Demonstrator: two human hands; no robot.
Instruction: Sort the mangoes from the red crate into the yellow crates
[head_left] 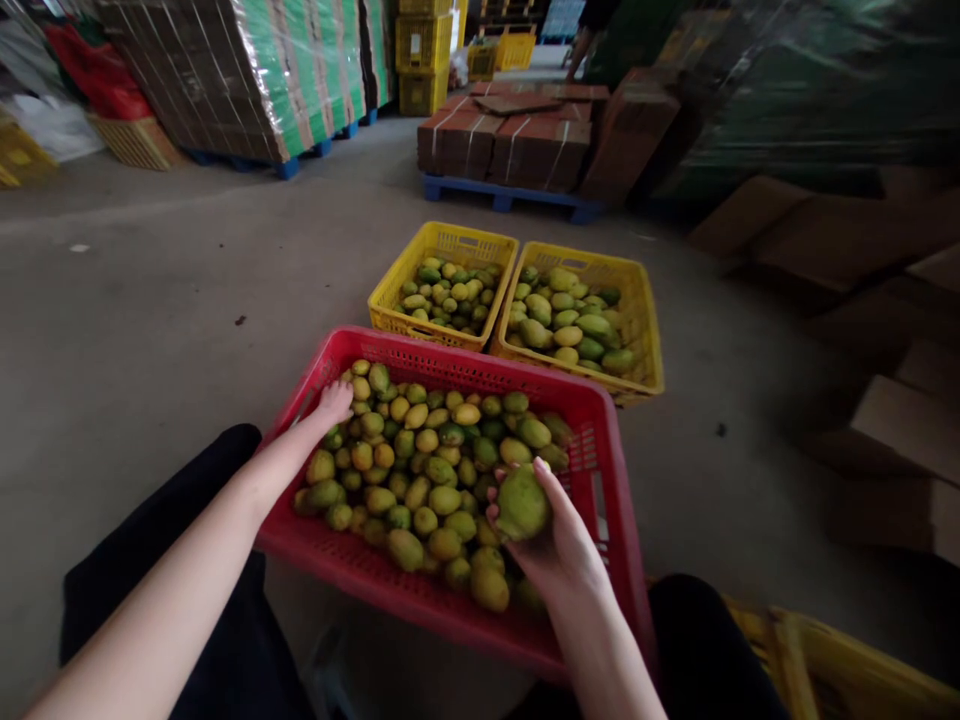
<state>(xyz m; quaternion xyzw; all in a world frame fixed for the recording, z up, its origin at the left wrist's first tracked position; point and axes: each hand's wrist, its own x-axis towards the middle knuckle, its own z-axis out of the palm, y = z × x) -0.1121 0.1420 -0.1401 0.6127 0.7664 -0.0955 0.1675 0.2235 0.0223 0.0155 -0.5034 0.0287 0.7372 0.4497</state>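
Clearly, the right hand (556, 552) cups a green fruit (523, 503), away from the left hand (337, 401), whose grip is unclear.

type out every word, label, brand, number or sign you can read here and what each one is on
No readable text anywhere.
Small white label-like patch on the stacked yellow plastic crates: too small and blurred to read.
Large red plastic crate: no lettering visible.
Round green fruit in the right hand: no sticker or print on the side that shows.
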